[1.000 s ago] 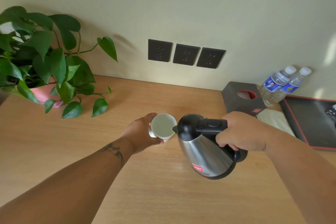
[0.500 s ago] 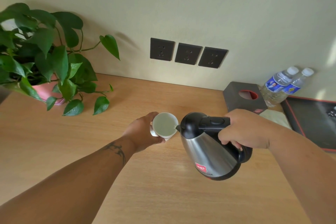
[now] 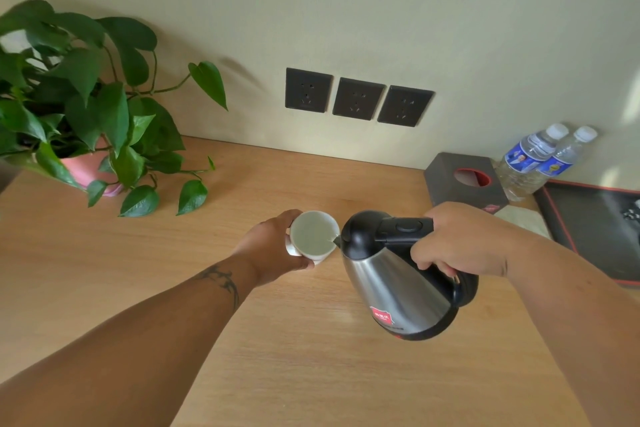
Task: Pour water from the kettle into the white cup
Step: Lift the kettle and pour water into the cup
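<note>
The left hand point(image 3: 273, 246) wraps around the white cup point(image 3: 313, 235) from the left side, fingers curled under and behind it, so the left grip is closed on the cup. The cup sits near the middle of the wooden tabletop point(image 3: 104, 270); whether its base rests on the wood or is lifted slightly cannot be told. Its mouth faces up and its inside looks pale and filled with water nearly to the rim.

The right hand point(image 3: 460, 243) is clamped around the black handle of the stainless steel electric kettle point(image 3: 394, 281), the right grip closed on it with the fingers curling under the handle. The kettle is held off the tabletop and tilted to the left, its black lid shut and its small spout touching or just over the cup's right rim. A red label shows low on the steel body.

At the back left stands a leafy green plant in a pink pot point(image 3: 86, 166). Three dark wall sockets point(image 3: 358, 99) sit in a row on the wall above the tabletop. To the back right are a dark tissue box point(image 3: 465, 180) with a red-rimmed round opening, two water bottles point(image 3: 540, 159) with blue labels side by side against the wall, and a black tray point(image 3: 588, 229) with a red edge at the right margin.
</note>
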### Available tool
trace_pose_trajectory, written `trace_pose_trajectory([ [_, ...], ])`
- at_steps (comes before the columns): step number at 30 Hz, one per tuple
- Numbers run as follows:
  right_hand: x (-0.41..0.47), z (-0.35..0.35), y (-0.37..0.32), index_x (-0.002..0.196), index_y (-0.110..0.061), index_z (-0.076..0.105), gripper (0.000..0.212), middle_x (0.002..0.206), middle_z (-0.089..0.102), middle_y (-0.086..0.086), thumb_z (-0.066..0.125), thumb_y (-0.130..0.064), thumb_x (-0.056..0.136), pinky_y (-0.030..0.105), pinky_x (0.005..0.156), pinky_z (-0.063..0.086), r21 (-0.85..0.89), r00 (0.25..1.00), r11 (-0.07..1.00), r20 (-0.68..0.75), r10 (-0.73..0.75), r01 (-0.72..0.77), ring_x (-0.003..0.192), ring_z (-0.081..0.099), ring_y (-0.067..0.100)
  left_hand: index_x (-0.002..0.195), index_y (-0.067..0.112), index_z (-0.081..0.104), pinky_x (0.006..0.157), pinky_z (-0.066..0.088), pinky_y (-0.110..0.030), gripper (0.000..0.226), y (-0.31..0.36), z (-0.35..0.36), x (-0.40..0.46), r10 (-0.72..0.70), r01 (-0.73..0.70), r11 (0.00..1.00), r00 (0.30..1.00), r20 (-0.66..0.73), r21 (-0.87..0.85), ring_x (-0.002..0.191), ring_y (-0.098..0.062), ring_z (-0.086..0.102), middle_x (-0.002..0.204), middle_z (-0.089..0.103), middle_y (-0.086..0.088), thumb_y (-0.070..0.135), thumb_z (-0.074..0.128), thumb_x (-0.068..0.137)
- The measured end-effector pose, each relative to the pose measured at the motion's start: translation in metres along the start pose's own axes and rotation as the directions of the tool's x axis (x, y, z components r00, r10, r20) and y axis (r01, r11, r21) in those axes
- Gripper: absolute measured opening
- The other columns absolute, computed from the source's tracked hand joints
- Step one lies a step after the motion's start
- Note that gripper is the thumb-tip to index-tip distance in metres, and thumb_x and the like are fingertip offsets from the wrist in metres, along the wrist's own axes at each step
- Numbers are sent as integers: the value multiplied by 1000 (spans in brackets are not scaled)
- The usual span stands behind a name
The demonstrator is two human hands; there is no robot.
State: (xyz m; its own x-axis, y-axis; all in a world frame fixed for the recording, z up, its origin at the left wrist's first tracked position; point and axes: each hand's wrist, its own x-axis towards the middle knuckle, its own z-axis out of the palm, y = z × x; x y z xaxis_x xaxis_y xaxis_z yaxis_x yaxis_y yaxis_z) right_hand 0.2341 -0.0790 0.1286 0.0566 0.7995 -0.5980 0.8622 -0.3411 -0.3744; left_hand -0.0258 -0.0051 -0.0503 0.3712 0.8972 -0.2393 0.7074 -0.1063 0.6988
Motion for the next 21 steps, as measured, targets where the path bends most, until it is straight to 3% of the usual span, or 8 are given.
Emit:
trace_pose_trajectory([
  [21, -5, -7, -10, 57, -9, 61, 18, 48, 58, 7, 69, -21, 69, 35, 64, 41, -41, 999, 999, 8, 36, -36, 50, 48, 20, 135, 49, 47, 86, 56, -39, 86, -1, 2, -1, -19, 19, 1000, 1000, 4, -10, 104, -10, 61, 112, 65, 19, 45, 93, 62],
])
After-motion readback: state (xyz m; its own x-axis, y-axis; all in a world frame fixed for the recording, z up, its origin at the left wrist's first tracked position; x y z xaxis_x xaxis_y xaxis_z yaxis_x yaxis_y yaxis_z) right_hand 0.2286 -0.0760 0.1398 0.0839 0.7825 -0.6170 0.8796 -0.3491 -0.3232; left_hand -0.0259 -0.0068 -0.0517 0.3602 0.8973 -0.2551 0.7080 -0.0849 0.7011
